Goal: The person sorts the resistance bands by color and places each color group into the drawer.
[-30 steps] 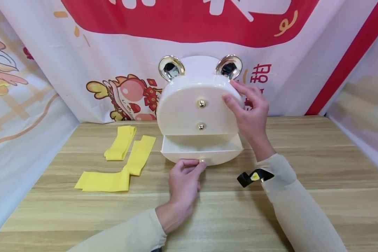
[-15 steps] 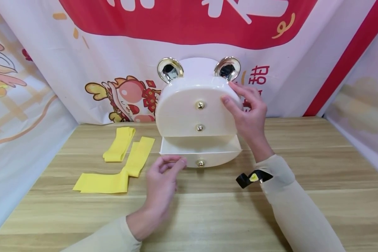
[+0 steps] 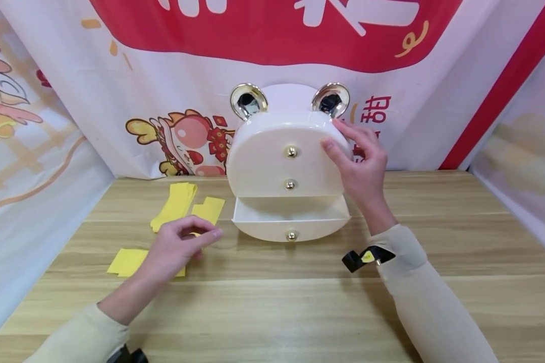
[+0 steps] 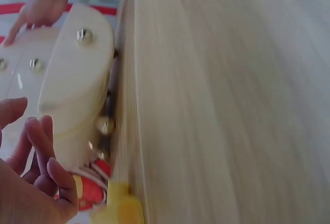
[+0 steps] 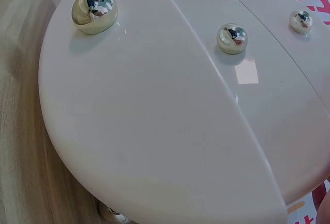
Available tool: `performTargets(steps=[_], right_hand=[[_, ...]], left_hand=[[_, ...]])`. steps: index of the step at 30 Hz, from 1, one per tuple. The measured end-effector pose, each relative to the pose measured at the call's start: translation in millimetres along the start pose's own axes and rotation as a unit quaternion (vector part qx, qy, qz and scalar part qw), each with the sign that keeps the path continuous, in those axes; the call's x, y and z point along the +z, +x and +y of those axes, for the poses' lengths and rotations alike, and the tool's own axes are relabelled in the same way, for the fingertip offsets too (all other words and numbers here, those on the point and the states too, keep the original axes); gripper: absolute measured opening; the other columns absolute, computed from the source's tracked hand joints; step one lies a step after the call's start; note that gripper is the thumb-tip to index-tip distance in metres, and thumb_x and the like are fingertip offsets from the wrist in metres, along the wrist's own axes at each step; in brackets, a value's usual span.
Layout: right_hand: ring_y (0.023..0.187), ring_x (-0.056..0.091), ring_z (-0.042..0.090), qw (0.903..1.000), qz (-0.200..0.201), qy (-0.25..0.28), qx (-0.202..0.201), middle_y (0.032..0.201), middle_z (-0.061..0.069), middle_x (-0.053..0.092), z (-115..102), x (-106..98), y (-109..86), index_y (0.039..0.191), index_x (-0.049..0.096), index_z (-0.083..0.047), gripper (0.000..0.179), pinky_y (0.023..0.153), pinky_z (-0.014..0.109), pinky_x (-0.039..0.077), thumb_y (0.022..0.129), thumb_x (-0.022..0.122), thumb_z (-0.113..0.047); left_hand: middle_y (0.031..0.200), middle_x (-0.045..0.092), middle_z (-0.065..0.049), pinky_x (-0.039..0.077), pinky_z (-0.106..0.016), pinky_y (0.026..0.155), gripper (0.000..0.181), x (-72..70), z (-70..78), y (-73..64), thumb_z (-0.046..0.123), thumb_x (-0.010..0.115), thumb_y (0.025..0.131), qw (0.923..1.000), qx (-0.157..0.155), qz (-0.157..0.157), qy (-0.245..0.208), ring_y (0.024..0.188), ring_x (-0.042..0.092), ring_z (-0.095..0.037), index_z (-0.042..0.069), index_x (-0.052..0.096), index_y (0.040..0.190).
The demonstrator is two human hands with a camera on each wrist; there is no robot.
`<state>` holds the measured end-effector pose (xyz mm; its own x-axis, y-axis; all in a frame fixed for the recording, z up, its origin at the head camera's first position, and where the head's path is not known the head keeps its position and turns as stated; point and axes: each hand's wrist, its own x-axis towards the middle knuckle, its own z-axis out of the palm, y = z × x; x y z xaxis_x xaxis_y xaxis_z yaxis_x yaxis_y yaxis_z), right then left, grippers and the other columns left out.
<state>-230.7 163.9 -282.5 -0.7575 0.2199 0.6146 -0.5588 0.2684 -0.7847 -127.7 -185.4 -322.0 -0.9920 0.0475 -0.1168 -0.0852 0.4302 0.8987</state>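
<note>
A white rounded drawer box [image 3: 259, 146] with gold knobs and two gold-rimmed, eye-like rounds on top stands at the back of the table. Its bottom drawer [image 3: 263, 229] is pulled out, and the drawer's inside shows bare. My right hand [image 3: 365, 164] holds the box's upper right side, thumb on the front and fingers over the edge. Left of the box, my left hand [image 3: 181, 244] hovers over a yellow strip [image 3: 211, 207], partly hiding it. In the left wrist view, the left hand's fingers [image 4: 38, 134] are loosely bent around nothing.
Another folded yellow strip [image 3: 174, 204] lies farther back on the wooden table [image 3: 290, 312]. A printed cloth [image 3: 200, 65] hangs right behind the box, with more cloth along both sides. A black strap [image 3: 368, 256] is worn on the right wrist.
My left hand has let go of the bottom drawer's knob and moved left over the yellow strips. The drawer stays pulled out, and my right hand keeps its hold on the box.
</note>
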Motion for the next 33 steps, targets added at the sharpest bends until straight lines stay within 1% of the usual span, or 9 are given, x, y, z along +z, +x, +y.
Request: performTargets(steps=[3, 5, 8, 11, 14, 19, 26, 29, 33], right_hand=[[0.115, 0.058, 0.010, 1.0000, 0.002, 0.005, -0.007, 0.135, -0.001, 0.068, 0, 0, 0.5, 0.132, 0.076, -0.030, 0.040, 0.077, 0.020, 0.054, 0.093, 0.083, -0.026], [0.115, 0.059, 0.010, 0.9999, 0.003, 0.008, -0.012, 0.135, -0.001, 0.069, 1, 0, 0.7, 0.131, 0.076, -0.029, 0.039, 0.077, 0.020, 0.054, 0.093, 0.083, -0.025], [0.115, 0.059, 0.010, 0.9999, 0.004, 0.009, -0.013, 0.134, -0.001, 0.069, 1, 0, 0.6, 0.131, 0.076, -0.028, 0.039, 0.076, 0.020, 0.054, 0.093, 0.083, -0.025], [0.114, 0.058, 0.010, 0.9999, 0.004, 0.007, -0.012, 0.135, -0.001, 0.069, 0, 0, 0.7, 0.131, 0.076, -0.029, 0.039, 0.076, 0.020, 0.054, 0.093, 0.083, -0.025], [0.113, 0.058, 0.009, 0.9999, 0.002, 0.007, -0.009, 0.136, -0.001, 0.069, 0, 1, 0.6, 0.131, 0.076, -0.029, 0.040, 0.076, 0.020, 0.054, 0.093, 0.083, -0.026], [0.112, 0.058, 0.009, 1.0000, 0.001, 0.005, -0.006, 0.136, -0.001, 0.069, 0, 1, 0.2, 0.132, 0.076, -0.030, 0.040, 0.076, 0.021, 0.053, 0.093, 0.083, -0.026], [0.112, 0.057, 0.009, 1.0000, 0.001, -0.003, 0.000, 0.136, -0.002, 0.068, 0, 0, 0.4, 0.132, 0.076, -0.031, 0.040, 0.076, 0.021, 0.053, 0.093, 0.083, -0.028], [0.111, 0.057, 0.009, 1.0000, 0.000, -0.003, -0.001, 0.136, -0.002, 0.068, 0, -1, 0.6, 0.132, 0.076, -0.031, 0.040, 0.076, 0.022, 0.053, 0.093, 0.083, -0.028], [0.111, 0.058, 0.010, 1.0000, 0.001, -0.002, -0.001, 0.135, -0.002, 0.068, 0, -1, 0.8, 0.132, 0.076, -0.031, 0.040, 0.076, 0.021, 0.052, 0.093, 0.083, -0.028]], left_hand=[[0.100, 0.071, 0.006, 0.054, -0.027, 0.066, 0.048, -16.6, -11.3, -0.5, 0.049, 0.082, 0.091, 0.9989, -0.009, 0.028, 0.037, 0.078, 0.065, -0.017, 0.011, 0.073, 0.118], [0.099, 0.070, 0.007, 0.055, -0.026, 0.067, 0.050, -24.9, -18.3, -1.6, 0.051, 0.083, 0.089, 0.9971, -0.017, 0.049, 0.056, 0.079, 0.065, -0.014, 0.010, 0.073, 0.117], [0.099, 0.071, 0.007, 0.056, -0.026, 0.069, 0.054, -33.9, -28.6, -4.4, 0.055, 0.084, 0.087, 0.9919, -0.035, 0.081, 0.091, 0.079, 0.065, -0.011, 0.010, 0.073, 0.117], [0.101, 0.072, 0.004, 0.056, -0.025, 0.069, 0.059, -39.6, -37.7, -7.4, 0.059, 0.085, 0.085, 0.9855, -0.062, 0.099, 0.123, 0.081, 0.063, -0.010, 0.011, 0.074, 0.118], [0.104, 0.075, 0.003, 0.055, -0.023, 0.070, 0.062, -43.9, -45.7, -9.5, 0.059, 0.086, 0.083, 0.9818, -0.083, 0.096, 0.141, 0.085, 0.062, -0.009, 0.011, 0.074, 0.120], [0.107, 0.076, 0.001, 0.052, -0.021, 0.073, 0.063, -47.1, -53.3, -10.5, 0.058, 0.088, 0.081, 0.9799, -0.088, 0.077, 0.162, 0.093, 0.061, -0.011, 0.011, 0.074, 0.119], [0.105, 0.075, -0.002, 0.044, -0.027, 0.080, 0.065, -40.8, -53.5, -7.3, 0.057, 0.092, 0.075, 0.9779, -0.089, 0.067, 0.177, 0.097, 0.062, -0.018, 0.010, 0.070, 0.113], [0.104, 0.075, -0.004, 0.044, -0.029, 0.080, 0.064, -38.3, -52.8, -5.4, 0.055, 0.094, 0.074, 0.9764, -0.092, 0.066, 0.184, 0.097, 0.062, -0.020, 0.009, 0.069, 0.111], [0.103, 0.075, -0.005, 0.043, -0.029, 0.077, 0.057, -38.2, -52.3, -5.1, 0.049, 0.095, 0.075, 0.9736, -0.083, 0.075, 0.199, 0.095, 0.062, -0.020, 0.009, 0.071, 0.109]])
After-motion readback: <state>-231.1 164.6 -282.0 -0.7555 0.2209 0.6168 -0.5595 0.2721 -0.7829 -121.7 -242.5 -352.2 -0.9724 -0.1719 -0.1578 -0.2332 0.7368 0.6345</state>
